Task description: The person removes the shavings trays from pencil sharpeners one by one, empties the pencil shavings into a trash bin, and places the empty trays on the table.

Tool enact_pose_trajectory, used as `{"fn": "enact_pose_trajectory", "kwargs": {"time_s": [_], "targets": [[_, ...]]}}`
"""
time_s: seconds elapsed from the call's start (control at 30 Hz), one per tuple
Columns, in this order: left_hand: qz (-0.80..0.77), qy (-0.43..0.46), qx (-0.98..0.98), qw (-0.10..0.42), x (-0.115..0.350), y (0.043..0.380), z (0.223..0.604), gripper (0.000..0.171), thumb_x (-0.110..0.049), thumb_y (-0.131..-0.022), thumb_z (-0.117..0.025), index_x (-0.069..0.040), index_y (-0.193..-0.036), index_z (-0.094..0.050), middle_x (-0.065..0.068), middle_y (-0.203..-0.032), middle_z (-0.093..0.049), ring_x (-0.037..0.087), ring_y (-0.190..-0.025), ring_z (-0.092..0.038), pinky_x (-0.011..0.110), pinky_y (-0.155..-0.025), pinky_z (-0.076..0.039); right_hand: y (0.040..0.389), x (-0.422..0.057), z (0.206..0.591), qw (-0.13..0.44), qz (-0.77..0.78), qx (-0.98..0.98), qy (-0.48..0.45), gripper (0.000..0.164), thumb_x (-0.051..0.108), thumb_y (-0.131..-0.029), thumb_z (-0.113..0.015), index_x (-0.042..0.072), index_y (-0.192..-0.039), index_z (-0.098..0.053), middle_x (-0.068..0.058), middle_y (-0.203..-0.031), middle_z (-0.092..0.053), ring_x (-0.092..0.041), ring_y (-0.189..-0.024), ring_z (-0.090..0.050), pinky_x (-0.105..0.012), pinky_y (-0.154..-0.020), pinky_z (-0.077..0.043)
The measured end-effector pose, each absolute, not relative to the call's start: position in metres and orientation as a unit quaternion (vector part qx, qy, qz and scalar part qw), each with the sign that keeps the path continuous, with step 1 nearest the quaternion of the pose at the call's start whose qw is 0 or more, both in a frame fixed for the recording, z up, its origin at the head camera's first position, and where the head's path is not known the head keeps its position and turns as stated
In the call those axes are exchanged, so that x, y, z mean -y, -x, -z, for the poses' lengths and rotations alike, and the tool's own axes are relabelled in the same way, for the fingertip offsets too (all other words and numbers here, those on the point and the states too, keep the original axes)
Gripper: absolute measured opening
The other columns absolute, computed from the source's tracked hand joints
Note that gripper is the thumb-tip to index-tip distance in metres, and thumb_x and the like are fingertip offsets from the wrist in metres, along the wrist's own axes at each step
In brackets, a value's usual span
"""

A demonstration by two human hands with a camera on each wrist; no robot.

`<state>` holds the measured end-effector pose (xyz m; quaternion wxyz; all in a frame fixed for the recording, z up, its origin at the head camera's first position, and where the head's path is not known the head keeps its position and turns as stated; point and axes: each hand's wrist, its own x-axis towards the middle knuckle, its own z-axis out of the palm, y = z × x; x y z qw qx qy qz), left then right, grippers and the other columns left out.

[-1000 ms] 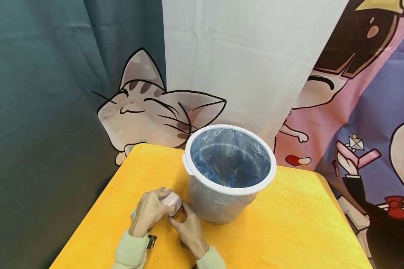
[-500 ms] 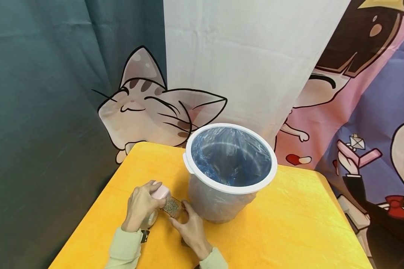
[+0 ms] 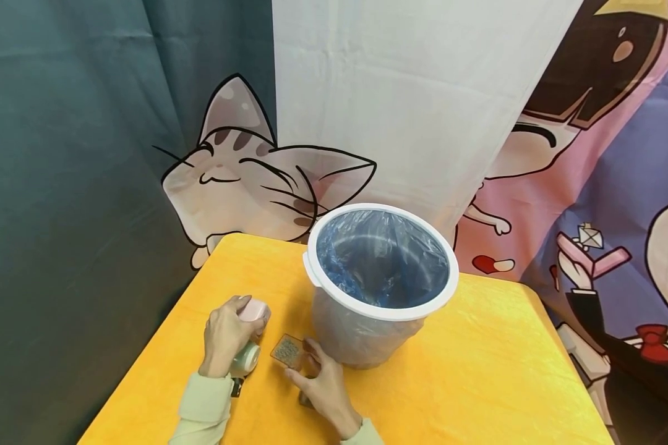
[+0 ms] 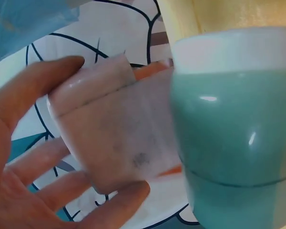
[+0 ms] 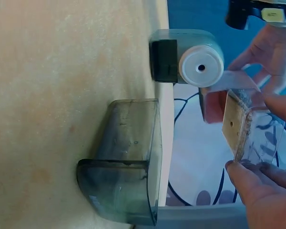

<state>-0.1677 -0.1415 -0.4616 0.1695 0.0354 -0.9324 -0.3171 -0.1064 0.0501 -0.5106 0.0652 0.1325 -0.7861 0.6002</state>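
Observation:
In the head view my left hand [image 3: 222, 339] grips a pink pencil sharpener housing [image 3: 254, 309], thumb and fingers on its sides; the left wrist view shows the housing [image 4: 117, 124] close up. My right hand [image 3: 328, 386] pinches a small clear drawer [image 3: 286, 350] holding fine grey bits, a short gap away from the housing. Just right of the left hand is a green pencil sharpener [image 3: 247, 358] with a white front; in the right wrist view this sharpener [image 5: 200, 57] has a round pencil hole. An empty smoky-green drawer [image 5: 126, 157] lies on the table, mostly hidden by my right hand in the head view.
A white-rimmed bin [image 3: 451, 290] lined with a clear bag stands just beyond my right hand. The table has a yellow cloth [image 3: 490, 371]. Printed cartoon curtains [image 3: 423, 93] hang along the back and sides.
The pink housing and the clear drawer, together one second ago, have come apart. My left hand has moved left with the housing, uncovering the green sharpener; the drawer stays in my right hand.

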Motion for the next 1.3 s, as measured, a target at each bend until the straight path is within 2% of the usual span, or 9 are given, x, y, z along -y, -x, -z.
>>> {"fn": "enact_pose_trajectory", "kwargs": {"time_s": [0.27,0.47,0.6,0.77,1.1,1.3], "targets": [[0.34,-0.059,0.921,0.178,0.142,0.172,0.47,0.061,-0.03,-0.058,-0.074,-0.004,-0.109,-0.056,0.016,-0.105,-0.053,0.031,-0.08,-0.052,0.042,-0.061,-0.042,0.096,-0.065,0.502,0.024,-0.656,0.742,-0.137,0.061,0.014,-0.067,-0.069,0.005,-0.121,-0.04,-0.009,-0.118,-0.044,-0.024,-0.106,-0.042,-0.029,-0.083,-0.036],[0.342,-0.059,0.921,0.179,0.144,0.175,0.474,0.062,-0.036,-0.058,-0.073,-0.003,-0.108,-0.056,0.016,-0.099,-0.056,0.03,-0.078,-0.052,0.042,-0.061,-0.042,0.091,-0.076,0.498,-0.005,-0.681,0.719,-0.141,0.059,0.008,-0.069,-0.067,0.005,-0.121,-0.039,-0.015,-0.119,-0.04,-0.03,-0.108,-0.038,-0.032,-0.084,-0.035],[0.342,-0.065,0.92,0.178,0.144,0.177,0.478,0.061,-0.036,-0.058,-0.073,-0.004,-0.107,-0.057,0.016,-0.096,-0.057,0.03,-0.076,-0.052,0.041,-0.06,-0.041,0.088,-0.08,0.499,-0.028,-0.698,0.702,-0.135,0.06,0.006,-0.07,-0.066,0.004,-0.123,-0.037,-0.015,-0.121,-0.038,-0.03,-0.111,-0.034,-0.033,-0.085,-0.033],[0.341,-0.067,0.922,0.17,0.143,0.179,0.481,0.062,-0.037,-0.058,-0.072,-0.003,-0.107,-0.057,0.017,-0.096,-0.057,0.029,-0.076,-0.052,0.041,-0.06,-0.042,0.084,-0.086,0.5,-0.028,-0.701,0.698,-0.144,0.061,0.003,-0.069,-0.066,0.005,-0.123,-0.037,-0.015,-0.121,-0.038,-0.031,-0.112,-0.033,-0.034,-0.086,-0.032],[0.333,-0.048,0.933,0.126,0.143,0.183,0.486,0.061,-0.034,-0.059,-0.072,-0.003,-0.109,-0.055,0.018,-0.099,-0.056,0.03,-0.079,-0.052,0.041,-0.062,-0.041,0.078,-0.093,0.502,-0.027,-0.672,0.724,-0.15,0.056,0.008,-0.07,-0.067,0.005,-0.12,-0.041,-0.013,-0.12,-0.04,-0.028,-0.111,-0.035,-0.03,-0.086,-0.032],[0.333,-0.045,0.934,0.121,0.143,0.186,0.488,0.058,-0.03,-0.059,-0.072,-0.003,-0.108,-0.056,0.019,-0.096,-0.056,0.029,-0.076,-0.052,0.041,-0.061,-0.041,0.075,-0.103,0.507,-0.042,-0.695,0.702,-0.148,0.059,0.005,-0.07,-0.066,0.002,-0.121,-0.038,-0.018,-0.121,-0.038,-0.029,-0.112,-0.033,-0.031,-0.088,-0.029]]}}
